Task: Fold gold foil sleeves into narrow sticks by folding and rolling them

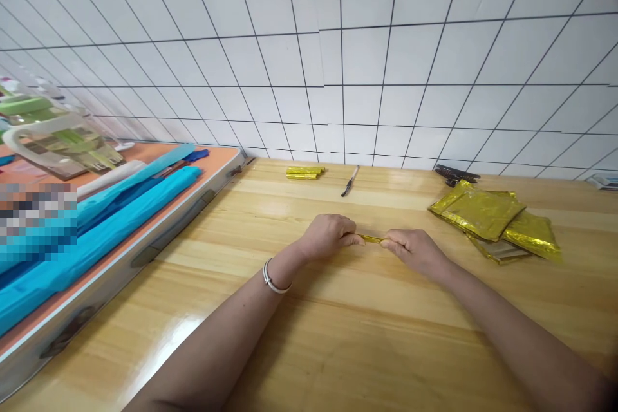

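Wooden tabletop point(309, 347), left hand point(329, 236) and right hand point(416, 251) (knuckles up) pinching opposite ends of a gold strip point(371, 239).

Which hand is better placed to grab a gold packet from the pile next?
Right, I'd judge: the right hand is nearer the gold packets, which lie on its side; the left hand would reach across. Both pinch a thin gold strip, so the right must let go first.

Silver-toned bangle point(268, 278), slim rounded band, just elbow-side of left hand point(331, 236). Left hand bare. Right hand point(416, 252) bare. Both forearms point(226, 335) bare.
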The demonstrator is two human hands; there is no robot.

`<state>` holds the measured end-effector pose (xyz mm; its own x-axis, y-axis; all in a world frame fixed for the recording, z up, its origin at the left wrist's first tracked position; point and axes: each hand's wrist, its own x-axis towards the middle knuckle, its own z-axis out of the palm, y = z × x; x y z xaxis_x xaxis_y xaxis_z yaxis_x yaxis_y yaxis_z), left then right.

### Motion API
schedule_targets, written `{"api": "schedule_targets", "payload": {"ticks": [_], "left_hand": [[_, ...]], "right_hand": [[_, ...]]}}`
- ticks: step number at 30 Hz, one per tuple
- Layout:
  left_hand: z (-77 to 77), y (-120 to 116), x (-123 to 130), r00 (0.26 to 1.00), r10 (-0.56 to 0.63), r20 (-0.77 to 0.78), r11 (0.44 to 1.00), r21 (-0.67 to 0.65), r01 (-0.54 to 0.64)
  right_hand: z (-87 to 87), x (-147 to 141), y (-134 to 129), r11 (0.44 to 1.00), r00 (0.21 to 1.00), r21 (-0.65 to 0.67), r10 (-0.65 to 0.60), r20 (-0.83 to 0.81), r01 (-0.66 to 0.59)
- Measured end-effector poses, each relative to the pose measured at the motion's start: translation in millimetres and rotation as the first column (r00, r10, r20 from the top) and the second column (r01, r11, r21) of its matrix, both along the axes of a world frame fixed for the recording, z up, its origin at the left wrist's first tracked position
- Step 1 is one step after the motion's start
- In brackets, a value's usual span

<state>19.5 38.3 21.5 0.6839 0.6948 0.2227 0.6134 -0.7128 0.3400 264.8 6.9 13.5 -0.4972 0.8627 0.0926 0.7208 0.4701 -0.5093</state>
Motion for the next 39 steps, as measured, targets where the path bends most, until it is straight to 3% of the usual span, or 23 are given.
{"api": "schedule_targets", "payload": {"ticks": [6,12,17,23,32,39], "left_hand": [[-1.2,3.9,-6.0,0.980,-0.075,0.182,0.972,-0.204,0.112],[-4.3,8.5,-12.7,0.971,0.007,0.238,0.958,-0.281,0.062],[-3.4,11.0,-16.2,0.967,0.053,0.251,0.968,-0.249,0.012],[-6.0,13.0,-16.3,0.978,0.006,0.208,0.975,-0.220,0.041],[-11.6,16.3,-16.2,0.990,0.006,0.139,0.983,-0.182,0.020],[1.8,3.6,-4.1,0.997,-0.011,-0.073,0.999,0.049,0.014]], "right_hand": [[1.1,5.1,3.1,0.987,0.983,-0.161,-0.009,-0.185,-0.021],[1.7,8.6,3.1,0.959,0.970,-0.279,-0.020,-0.244,-0.050],[4.5,4.3,1.5,0.987,0.983,-0.160,-0.021,-0.182,-0.008],[0.4,7.8,7.2,0.997,0.993,-0.010,-0.076,0.089,0.078],[2.1,5.8,6.7,0.997,0.954,0.040,-0.074,0.290,0.065],[3.8,1.3,3.4,0.993,0.917,0.111,-0.081,0.391,0.041]]}}
